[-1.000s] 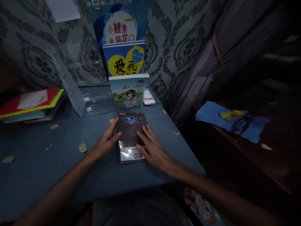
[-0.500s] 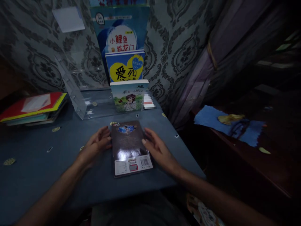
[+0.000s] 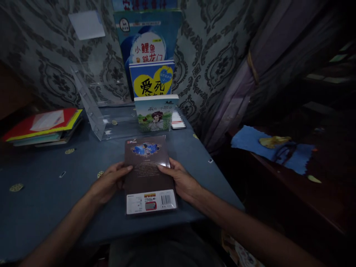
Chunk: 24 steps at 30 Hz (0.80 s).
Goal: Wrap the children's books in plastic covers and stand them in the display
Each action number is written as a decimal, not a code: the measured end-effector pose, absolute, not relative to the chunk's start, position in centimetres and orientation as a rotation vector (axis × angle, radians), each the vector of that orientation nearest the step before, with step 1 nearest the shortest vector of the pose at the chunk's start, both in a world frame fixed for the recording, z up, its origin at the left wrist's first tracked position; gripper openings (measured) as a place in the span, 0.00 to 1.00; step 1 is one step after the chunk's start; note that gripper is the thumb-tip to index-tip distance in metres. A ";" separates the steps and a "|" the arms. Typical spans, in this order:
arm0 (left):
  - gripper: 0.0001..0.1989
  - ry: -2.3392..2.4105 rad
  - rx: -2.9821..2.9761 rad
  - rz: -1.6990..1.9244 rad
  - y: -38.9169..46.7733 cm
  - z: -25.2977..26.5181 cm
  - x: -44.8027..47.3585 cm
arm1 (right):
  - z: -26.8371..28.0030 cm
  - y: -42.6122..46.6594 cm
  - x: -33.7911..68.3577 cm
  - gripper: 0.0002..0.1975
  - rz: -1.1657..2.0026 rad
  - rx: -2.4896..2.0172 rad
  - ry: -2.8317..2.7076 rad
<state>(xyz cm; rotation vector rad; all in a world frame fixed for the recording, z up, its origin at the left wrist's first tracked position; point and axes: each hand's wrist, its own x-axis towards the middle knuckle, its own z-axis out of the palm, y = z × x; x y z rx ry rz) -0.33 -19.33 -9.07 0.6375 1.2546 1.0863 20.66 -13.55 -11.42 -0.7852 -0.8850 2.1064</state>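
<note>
A dark brown book (image 3: pixel 148 174) with a barcode strip along its lower edge faces up, and both hands hold it by its sides. My left hand (image 3: pixel 108 181) grips the left edge, thumb on top and fingers tucked at the side. On the right edge, my right hand (image 3: pixel 182 180) has its thumb across the cover and its fingers hidden underneath. Just beyond stands a book with a green cartoon cover (image 3: pixel 154 115). Behind that rise a blue and yellow book (image 3: pixel 151 79) and a taller blue book (image 3: pixel 148 33), in a clear stepped stand (image 3: pixel 96 115).
Folders in red and yellow (image 3: pixel 47 122) lie stacked on the left of the blue-covered table (image 3: pixel 55 200). Right of the table, a blue cloth (image 3: pixel 247 139) with dark-framed glasses lies on a dark red surface. A tied curtain (image 3: pixel 236 81) hangs at the table's right edge.
Both hands have closed on the brown book's sides, where before they were beside it with fingers looser. The book has turned slightly, and its near edge appears a little lower and further left.
</note>
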 end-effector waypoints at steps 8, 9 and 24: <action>0.30 1.452 0.954 1.254 -20.4 -4.6 -2.4 | -12.4 -12.6 18.9 0.29 1.857 -0.891 -1.091; 0.29 1.469 1.030 1.250 -20.5 -4.0 -2.4 | -11.9 -12.7 18.7 0.27 1.874 -0.844 -1.105; 0.25 1.560 2.267 0.682 -19.3 -12.5 1.2 | -14.1 -10.0 21.5 0.26 1.856 -0.897 -1.082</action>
